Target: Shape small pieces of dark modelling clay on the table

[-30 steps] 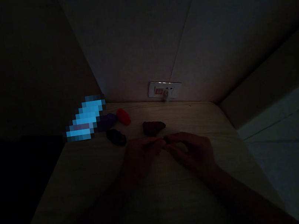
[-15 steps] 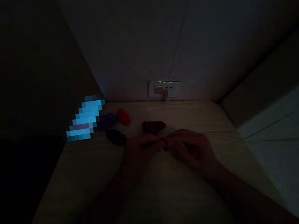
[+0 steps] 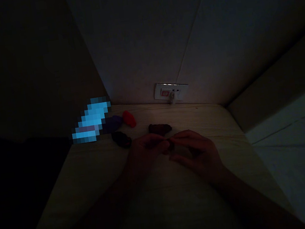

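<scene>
My left hand (image 3: 149, 149) pinches a small dark reddish lump (image 3: 171, 144) between thumb and fingers, low over the wooden tabletop. Facing it, my right hand (image 3: 196, 148) has its thumb spread away from the fingers, and its fingertips reach to the edge of that lump. Just beyond the hands lies a dark brown lump (image 3: 159, 129), soft-looking like modelling clay. A black lump (image 3: 121, 139) rests beside my left wrist. Behind it are a purple lump (image 3: 113, 124) and a bright red one (image 3: 129, 119). Dim light hides the fine detail of the held piece.
A glowing, pixelated rectangle (image 3: 92, 120) stands at the tabletop's back left corner. On the wall behind is a socket plate (image 3: 158, 91) with a red switch and something plugged in. The pale wooden tabletop (image 3: 165, 197) ends at a dark drop on the left.
My right thumb has come away from the small lump and dropped lower, opening that hand. The left hand keeps its pinch. The whole view has shifted slightly.
</scene>
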Available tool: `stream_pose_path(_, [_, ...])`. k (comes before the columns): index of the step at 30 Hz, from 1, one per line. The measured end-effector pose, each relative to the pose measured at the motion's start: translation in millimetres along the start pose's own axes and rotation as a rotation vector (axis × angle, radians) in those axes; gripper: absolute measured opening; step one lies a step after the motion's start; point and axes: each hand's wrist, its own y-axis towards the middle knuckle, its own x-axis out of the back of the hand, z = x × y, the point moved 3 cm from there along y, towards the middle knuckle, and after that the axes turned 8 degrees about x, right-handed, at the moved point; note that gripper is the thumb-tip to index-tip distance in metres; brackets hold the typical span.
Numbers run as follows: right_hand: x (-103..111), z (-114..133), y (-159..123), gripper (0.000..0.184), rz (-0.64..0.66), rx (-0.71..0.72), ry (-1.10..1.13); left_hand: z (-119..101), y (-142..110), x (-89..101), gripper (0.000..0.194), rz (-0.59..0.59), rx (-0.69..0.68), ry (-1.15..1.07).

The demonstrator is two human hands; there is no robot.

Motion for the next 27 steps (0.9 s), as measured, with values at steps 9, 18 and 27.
stream_pose_path(9, [3.4, 4.0, 0.8, 0.016, -0.031, -0.016, 0.026, -2.3, -1.4, 0.6, 0.027, 0.138, 0.074, -0.01])
stream_pose_path(18, [1.8, 0.3, -0.8, 0.009, -0.089, -0.184, 0.166, 1.7, 1.1, -1.0, 0.033, 0.135, 0.157, -0.143])
stream_pose_path(27, [3.1, -2.3, -0.7, 0.011, -0.183, -0.149, 0.063, -1.9, -6.8, -8.8, 0.016, 0.073, 0.019, 0.047])
